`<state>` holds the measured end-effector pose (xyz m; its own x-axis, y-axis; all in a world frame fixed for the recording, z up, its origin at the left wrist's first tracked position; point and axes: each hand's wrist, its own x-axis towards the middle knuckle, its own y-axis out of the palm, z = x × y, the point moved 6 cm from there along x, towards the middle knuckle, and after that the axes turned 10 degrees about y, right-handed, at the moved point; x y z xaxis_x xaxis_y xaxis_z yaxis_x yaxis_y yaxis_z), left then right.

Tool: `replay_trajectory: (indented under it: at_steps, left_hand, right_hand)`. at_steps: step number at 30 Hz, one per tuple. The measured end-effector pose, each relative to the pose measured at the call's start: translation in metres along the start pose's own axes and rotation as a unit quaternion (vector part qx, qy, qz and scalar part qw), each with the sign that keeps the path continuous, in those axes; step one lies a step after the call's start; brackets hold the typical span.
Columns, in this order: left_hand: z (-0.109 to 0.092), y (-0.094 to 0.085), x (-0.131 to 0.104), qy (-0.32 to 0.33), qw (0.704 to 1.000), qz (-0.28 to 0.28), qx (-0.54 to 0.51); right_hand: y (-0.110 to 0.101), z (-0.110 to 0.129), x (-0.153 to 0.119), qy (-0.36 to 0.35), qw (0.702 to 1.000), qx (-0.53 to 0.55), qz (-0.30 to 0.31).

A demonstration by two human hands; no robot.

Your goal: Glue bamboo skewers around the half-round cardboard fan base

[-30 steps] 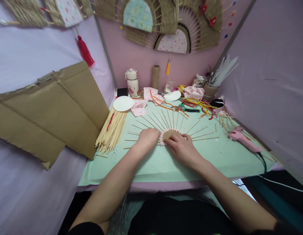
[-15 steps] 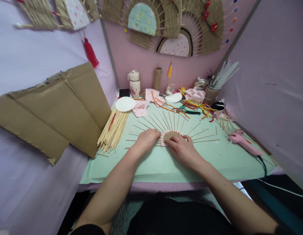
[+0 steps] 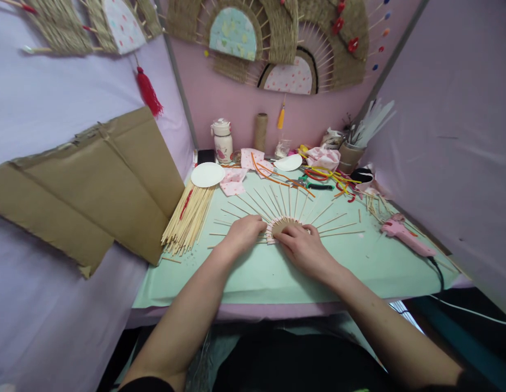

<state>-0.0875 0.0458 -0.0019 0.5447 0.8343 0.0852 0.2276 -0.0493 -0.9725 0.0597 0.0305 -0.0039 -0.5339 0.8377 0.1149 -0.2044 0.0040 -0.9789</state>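
Observation:
A cardboard half-circle [image 3: 284, 227] edged with pink-and-white fabric lies on the table, and thin wooden sticks [image 3: 279, 200] fan out from its curved rim. At its left edge, my left hand [image 3: 248, 233] has its fingers closed over the sticks there; the fingertips partly hide what they pinch. My right hand [image 3: 302, 245] lies over the half-circle's right part, its curled fingers holding the cardboard and covering the bases of the right-hand sticks. Beyond my left hand, a bundle of loose wooden sticks [image 3: 188, 220] rests under a white paper disc [image 3: 207, 175].
A pink glue gun [image 3: 406, 237] lies at the right, its cord over the table edge. Green-handled pliers [image 3: 314, 185], orange strips and fabric scraps [image 3: 233, 181] lie behind the fan. At the back stand a white bottle [image 3: 223, 142] and a pot [image 3: 351, 157]. Cardboard [image 3: 97, 190] leans left.
The whole view has shifted slightly. Both hands keep nearly the same place on the half-circle and sticks.

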Motion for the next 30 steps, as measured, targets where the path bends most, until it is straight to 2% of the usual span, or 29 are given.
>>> replay_trajectory:
  at_steps: [30]
  left_hand:
    - [0.0013,0.0025,0.0027,0.02,1.0,-0.006,-0.02]
  right_hand:
    - [-0.0011,0.001,-0.0012,-0.004,1.0,0.008,-0.013]
